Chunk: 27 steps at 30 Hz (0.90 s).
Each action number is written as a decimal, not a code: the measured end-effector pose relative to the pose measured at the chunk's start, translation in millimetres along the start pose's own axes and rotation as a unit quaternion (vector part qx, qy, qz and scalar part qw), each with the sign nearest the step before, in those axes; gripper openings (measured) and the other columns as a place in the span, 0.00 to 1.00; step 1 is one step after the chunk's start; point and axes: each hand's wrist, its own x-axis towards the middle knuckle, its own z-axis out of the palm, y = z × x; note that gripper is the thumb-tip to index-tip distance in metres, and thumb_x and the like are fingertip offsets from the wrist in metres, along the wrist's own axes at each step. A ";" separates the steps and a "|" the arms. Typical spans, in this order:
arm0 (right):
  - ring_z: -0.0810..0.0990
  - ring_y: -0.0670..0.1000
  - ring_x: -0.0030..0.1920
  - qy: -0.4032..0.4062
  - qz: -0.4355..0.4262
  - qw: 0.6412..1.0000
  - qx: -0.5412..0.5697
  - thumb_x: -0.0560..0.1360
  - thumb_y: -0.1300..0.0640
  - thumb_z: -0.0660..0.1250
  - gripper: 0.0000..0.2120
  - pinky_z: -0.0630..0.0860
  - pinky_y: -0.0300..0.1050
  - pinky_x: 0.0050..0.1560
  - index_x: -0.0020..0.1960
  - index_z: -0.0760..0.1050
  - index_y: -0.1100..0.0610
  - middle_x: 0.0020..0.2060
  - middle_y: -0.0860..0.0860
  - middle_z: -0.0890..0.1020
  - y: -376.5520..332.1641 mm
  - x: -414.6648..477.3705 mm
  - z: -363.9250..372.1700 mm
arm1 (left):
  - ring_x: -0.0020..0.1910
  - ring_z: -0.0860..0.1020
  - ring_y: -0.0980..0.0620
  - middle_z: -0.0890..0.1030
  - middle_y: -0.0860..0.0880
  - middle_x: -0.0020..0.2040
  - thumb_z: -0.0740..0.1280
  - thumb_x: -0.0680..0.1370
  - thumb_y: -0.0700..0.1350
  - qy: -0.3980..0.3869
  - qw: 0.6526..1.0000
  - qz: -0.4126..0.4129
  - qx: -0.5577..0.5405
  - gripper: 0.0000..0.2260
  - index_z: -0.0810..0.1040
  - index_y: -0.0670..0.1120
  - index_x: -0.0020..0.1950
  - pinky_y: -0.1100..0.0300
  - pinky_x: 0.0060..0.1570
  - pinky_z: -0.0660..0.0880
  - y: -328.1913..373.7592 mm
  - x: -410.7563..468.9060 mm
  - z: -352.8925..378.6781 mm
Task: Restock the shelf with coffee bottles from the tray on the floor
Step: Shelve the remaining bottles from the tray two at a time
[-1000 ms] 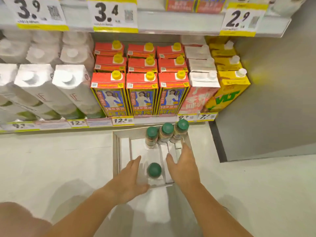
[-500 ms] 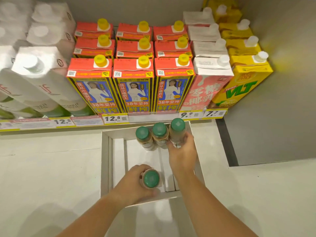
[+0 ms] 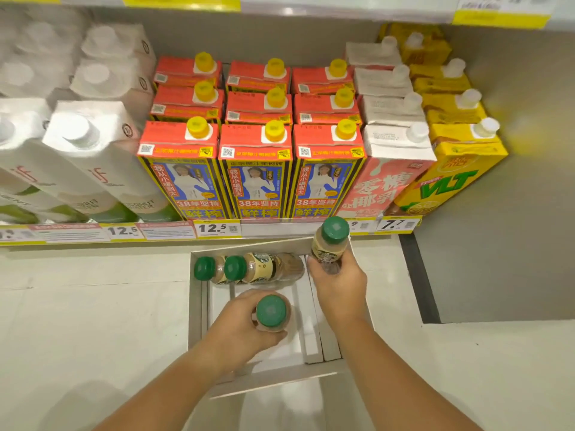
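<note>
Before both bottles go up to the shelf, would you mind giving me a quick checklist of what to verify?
1. Left hand wrapped around its green-capped bottle: ok.
2. Right hand wrapped around its bottle, upright: ok.
3. Caps on both held bottles: ok.
4. Two remaining bottles upright in the tray: not ok, they lie tipped over.
5. Free slot for coffee bottles on the shelf: cannot tell, the visible row is full of cartons.
6. Right bottle clear of the tray wall: ok.

Green-capped tan coffee bottles [image 3: 329,247]
</note>
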 end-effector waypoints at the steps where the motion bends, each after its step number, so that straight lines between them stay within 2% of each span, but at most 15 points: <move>1: 0.82 0.37 0.46 0.005 -0.001 1.000 -0.003 0.71 0.51 0.76 0.23 0.76 0.39 0.49 0.65 0.77 0.50 0.48 0.44 0.86 -7.7 -0.9 -3.9 | 0.53 0.79 0.63 0.81 0.55 0.54 0.82 0.66 0.40 -0.002 1.000 0.009 -0.002 0.23 0.78 0.62 0.50 0.76 0.48 0.73 9.8 2.1 -6.5; 3: 0.80 0.36 0.40 0.014 -0.001 1.000 0.002 0.70 0.53 0.77 0.14 0.73 0.34 0.41 0.53 0.81 0.53 0.41 0.44 0.85 -27.7 -4.8 -14.2 | 0.52 0.80 0.58 0.82 0.53 0.53 0.82 0.66 0.42 -0.006 1.000 0.027 -0.006 0.22 0.79 0.58 0.52 0.73 0.47 0.75 33.0 4.9 -20.1; 5: 0.79 0.36 0.38 0.014 -0.009 1.000 0.007 0.69 0.54 0.77 0.10 0.72 0.31 0.37 0.48 0.80 0.54 0.39 0.45 0.84 -51.7 -9.6 -26.5 | 0.52 0.82 0.57 0.84 0.53 0.52 0.82 0.66 0.45 -0.004 0.999 0.041 -0.002 0.20 0.81 0.55 0.54 0.68 0.49 0.77 57.0 5.7 -36.0; 7: 0.80 0.40 0.40 0.021 -0.026 0.999 0.014 0.70 0.54 0.77 0.09 0.72 0.31 0.37 0.47 0.80 0.53 0.39 0.45 0.84 -77.5 -14.0 -40.5 | 0.48 0.83 0.59 0.86 0.54 0.48 0.81 0.67 0.45 -0.003 0.998 0.055 0.011 0.17 0.82 0.52 0.53 0.66 0.48 0.78 84.7 4.8 -51.9; 10: 0.81 0.44 0.40 0.042 -0.060 0.997 0.012 0.69 0.53 0.78 0.10 0.72 0.29 0.36 0.46 0.79 0.53 0.38 0.46 0.84 -119.3 -18.2 -60.6 | 0.41 0.83 0.63 0.86 0.54 0.42 0.80 0.68 0.43 0.000 0.998 0.060 0.021 0.13 0.81 0.51 0.48 0.68 0.42 0.77 129.1 0.9 -75.8; 13: 0.80 0.37 0.41 0.055 -0.095 0.994 0.010 0.69 0.53 0.78 0.10 0.71 0.27 0.37 0.47 0.79 0.52 0.38 0.43 0.83 -160.3 -22.1 -82.2 | 0.39 0.82 0.67 0.86 0.59 0.40 0.80 0.68 0.41 -0.003 0.997 0.077 0.026 0.12 0.81 0.52 0.45 0.71 0.41 0.75 172.7 -5.0 -99.6; 15: 0.79 0.32 0.40 0.065 -0.115 0.991 0.012 0.69 0.54 0.78 0.10 0.70 0.25 0.37 0.46 0.78 0.50 0.37 0.40 0.82 -188.7 -26.5 -98.3 | 0.39 0.81 0.67 0.86 0.62 0.41 0.80 0.68 0.41 -0.009 0.994 0.100 0.034 0.12 0.81 0.53 0.46 0.70 0.41 0.74 203.3 -10.4 -115.6; 18: 0.80 0.36 0.40 0.081 -0.139 0.987 0.017 0.69 0.54 0.78 0.09 0.72 0.27 0.37 0.46 0.80 0.49 0.37 0.41 0.84 -230.2 -33.7 -122.4 | 0.39 0.81 0.66 0.86 0.59 0.39 0.79 0.69 0.37 -0.006 0.992 0.126 0.029 0.13 0.81 0.52 0.46 0.71 0.41 0.73 248.5 -18.2 -140.1; 21: 0.81 0.40 0.40 0.101 -0.158 0.982 0.028 0.68 0.52 0.78 0.09 0.76 0.36 0.41 0.46 0.81 0.49 0.37 0.43 0.85 -273.1 -39.8 -147.7 | 0.47 0.83 0.59 0.87 0.55 0.45 0.80 0.68 0.38 0.008 0.988 0.151 0.015 0.15 0.82 0.52 0.48 0.64 0.50 0.77 295.1 -25.7 -164.9; 22: 0.81 0.39 0.39 0.108 -0.169 0.979 0.031 0.68 0.52 0.78 0.09 0.75 0.36 0.40 0.45 0.80 0.48 0.36 0.42 0.85 -287.8 -41.9 -156.9 | 0.48 0.84 0.56 0.87 0.54 0.47 0.80 0.68 0.37 0.008 0.988 0.157 0.004 0.14 0.83 0.51 0.49 0.61 0.52 0.78 311.8 -29.9 -172.7; 24: 0.81 0.37 0.38 0.115 -0.197 0.973 0.040 0.67 0.53 0.78 0.08 0.73 0.33 0.37 0.42 0.79 0.47 0.34 0.40 0.84 -317.8 -44.3 -176.1 | 0.46 0.84 0.55 0.87 0.49 0.48 0.79 0.69 0.35 0.013 0.985 0.173 -0.024 0.14 0.84 0.48 0.49 0.58 0.50 0.78 348.3 -39.2 -188.7; 27: 0.81 0.35 0.38 0.131 -0.244 0.959 0.052 0.67 0.52 0.78 0.08 0.73 0.32 0.37 0.40 0.80 0.45 0.35 0.32 0.83 -364.0 -44.4 -206.3 | 0.46 0.84 0.57 0.88 0.49 0.49 0.76 0.72 0.34 -0.022 0.976 0.210 -0.058 0.13 0.84 0.47 0.53 0.66 0.44 0.78 409.7 -57.6 -210.6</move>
